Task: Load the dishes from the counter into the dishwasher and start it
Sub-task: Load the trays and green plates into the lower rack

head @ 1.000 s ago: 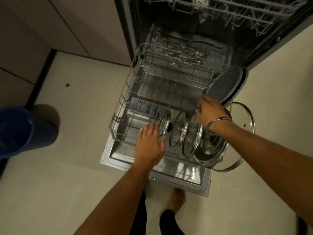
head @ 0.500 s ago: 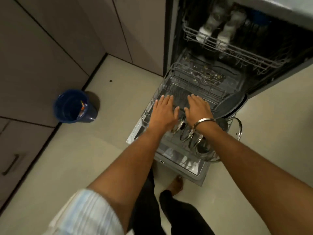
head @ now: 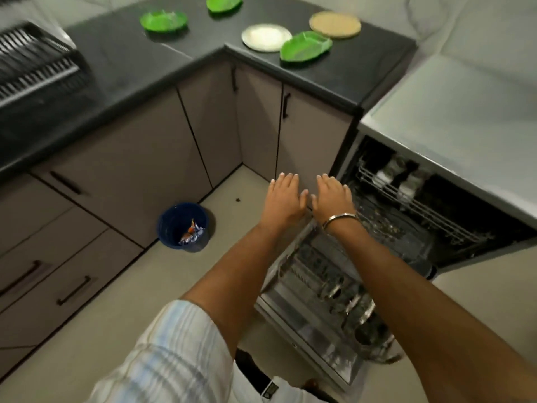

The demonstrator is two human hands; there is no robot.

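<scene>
The dishwasher stands open at the right, its lower rack pulled out over the door and holding several glass lids on edge. Both my hands hover empty in the air above the rack's far left corner, palms down, fingers spread: my left hand and my right hand, which wears a metal bangle. On the dark counter lie three green leaf-shaped plates, a white plate and a tan round plate.
A blue bin with wrappers stands on the floor by the corner cabinets. A black dish rack sits at the counter's left end. The upper dishwasher rack holds cups.
My hands lifted off the lids and the lower rack and rose, empty. The view swung up and back from the rack to take in the counter with its plates.
</scene>
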